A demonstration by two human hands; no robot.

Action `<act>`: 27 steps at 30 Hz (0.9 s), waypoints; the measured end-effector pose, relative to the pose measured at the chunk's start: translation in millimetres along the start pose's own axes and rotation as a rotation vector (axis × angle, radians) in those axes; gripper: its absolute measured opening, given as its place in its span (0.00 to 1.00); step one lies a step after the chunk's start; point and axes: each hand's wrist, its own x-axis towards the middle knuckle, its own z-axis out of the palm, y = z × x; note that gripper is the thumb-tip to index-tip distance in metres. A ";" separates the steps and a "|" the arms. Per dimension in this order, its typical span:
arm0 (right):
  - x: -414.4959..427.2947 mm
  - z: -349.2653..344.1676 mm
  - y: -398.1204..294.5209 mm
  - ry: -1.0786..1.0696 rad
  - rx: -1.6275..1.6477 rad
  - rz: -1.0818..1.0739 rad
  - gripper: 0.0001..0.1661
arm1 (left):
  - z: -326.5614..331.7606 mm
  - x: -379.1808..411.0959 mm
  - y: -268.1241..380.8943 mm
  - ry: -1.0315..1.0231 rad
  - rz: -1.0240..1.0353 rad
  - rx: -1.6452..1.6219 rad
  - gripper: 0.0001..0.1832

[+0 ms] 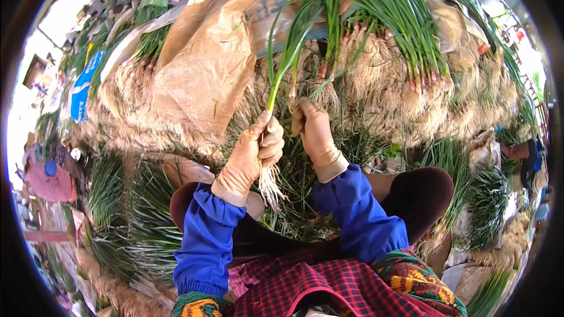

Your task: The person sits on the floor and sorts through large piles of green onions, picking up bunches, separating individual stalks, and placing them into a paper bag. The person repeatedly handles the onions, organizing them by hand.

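In a thin rubber glove, my left hand (255, 154) is closed round the lower stem of a spring onion (276, 86). Its green leaves rise above the fist, and its pale roots (271, 185) hang below. My right hand (313, 127), gloved too, is beside it with fingers curled inward. A loose green leaf (328, 80) slants up and right from those fingertips, which pinch its lower end. Beyond my hands lies a heap of spring onions (396, 39) with pinkish stem bases and tangled tan roots (361, 66).
A tan woven sack (202, 66) covers part of the heap. Leaf trimmings (304, 202) litter the ground between my knees. Bundles of spring onions lie at left (152, 215) and right (487, 204). Other people sit in the blurred background.
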 end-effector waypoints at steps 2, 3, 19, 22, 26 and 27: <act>-5.3 -45.9 31.3 -0.412 -0.904 -0.213 0.16 | 3.5 2.5 4.9 -0.043 -0.014 -0.048 0.20; -10.1 -83.8 64.8 -0.723 -1.407 -0.495 0.17 | 8.2 4.8 5.8 -0.045 -0.014 -0.055 0.21; -34.9 19.1 15.0 -0.133 -0.735 -0.155 0.18 | 3.4 5.5 23.0 0.555 0.177 0.535 0.15; -56.6 27.6 -3.7 -0.293 -0.953 -0.277 0.18 | 9.0 1.3 26.6 0.435 -0.009 0.529 0.17; -31.2 -3.4 -28.3 -0.268 -0.504 0.019 0.22 | 24.3 -10.7 27.6 0.378 -0.004 0.385 0.17; -20.1 -10.2 -26.1 -0.150 -0.479 -0.049 0.22 | 22.3 -6.9 26.7 0.387 -0.054 0.340 0.17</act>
